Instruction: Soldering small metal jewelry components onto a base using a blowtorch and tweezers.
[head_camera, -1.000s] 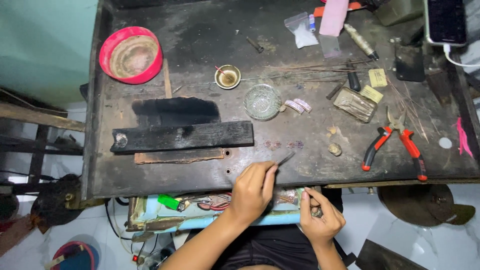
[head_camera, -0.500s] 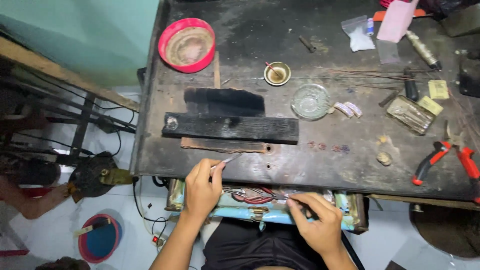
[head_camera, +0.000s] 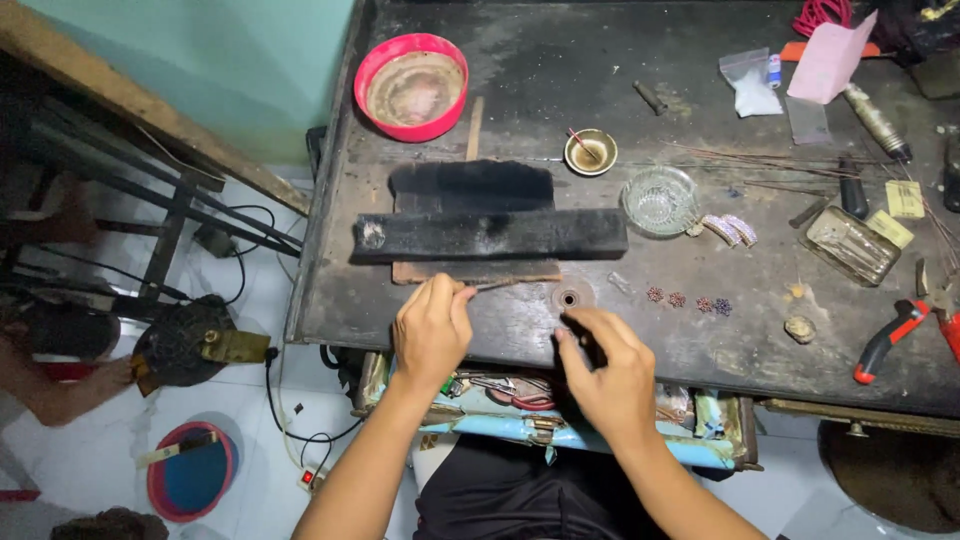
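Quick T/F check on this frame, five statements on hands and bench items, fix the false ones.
1. The left hand pinches a thin tool whose tip points toward the small ring on the bench. True.
2. The right hand grips the red-handled pliers. False: the pliers lie alone near the bench's right edge, well away from either hand.
3. The red bowl sits at the far left corner of the bench. True.
4. The glass dish stands on top of the long black block. False: it stands on the bench to the right of the block.
5. Small beads lie on the bench right of the ring. True.
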